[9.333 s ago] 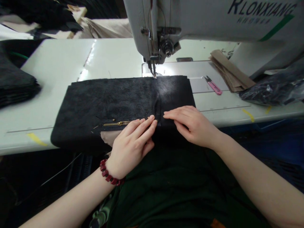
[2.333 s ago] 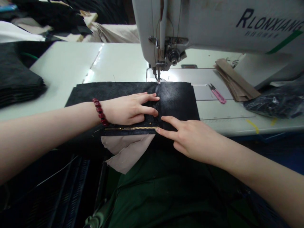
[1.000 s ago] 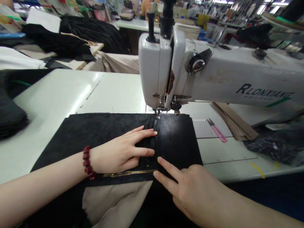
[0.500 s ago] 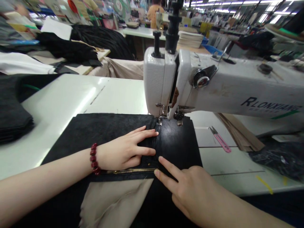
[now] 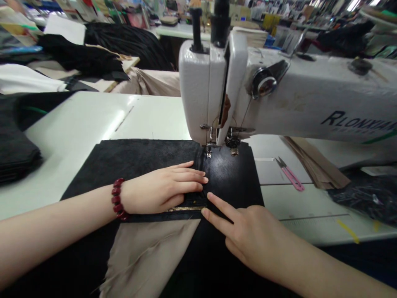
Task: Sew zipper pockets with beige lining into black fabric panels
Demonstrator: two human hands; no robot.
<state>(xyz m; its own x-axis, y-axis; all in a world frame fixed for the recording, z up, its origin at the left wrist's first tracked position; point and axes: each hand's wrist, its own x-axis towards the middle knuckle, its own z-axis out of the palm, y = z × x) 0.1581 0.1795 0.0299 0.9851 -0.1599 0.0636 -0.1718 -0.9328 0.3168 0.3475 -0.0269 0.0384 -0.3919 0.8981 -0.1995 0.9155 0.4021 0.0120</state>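
**Black panel (image 5: pixel 235 182) a little farther under the presser foot (image 5: pixel 209 154)**

The panel lies under the presser foot, most of it on the near side. Its far edge now sits a bit more clearly beyond the foot than it did a second ago. I take that to mean the material is being fed and the seam along the fold is progressing, though the stitches are too small to make out.

The brass zipper (image 5: pixel 186 209) crosses the panel on the near side of the foot and runs off to its left. The beige cloth (image 5: pixel 151 248) spreads out nearer still from the foot.

The left hand (image 5: pixel 163 188) rests palm down, near and left of the foot. Its grip has drawn in: the fingers were more parted half a second ago and now lie closer together, pinching nothing. That probably steadies the material beside the fold. The right hand (image 5: pixel 251 236), near and right of the foot, holds two fingers apart in a V, the lower tip at the zipper's end; its grip pinches nothing visible.

Above the foot stands the sewing machine (image 5: pixel 203 91). Well right of the foot, on the desk (image 5: pixel 155 120), lie pink snips (image 5: pixel 290 174), with brown strips (image 5: pixel 319 163) just past them.
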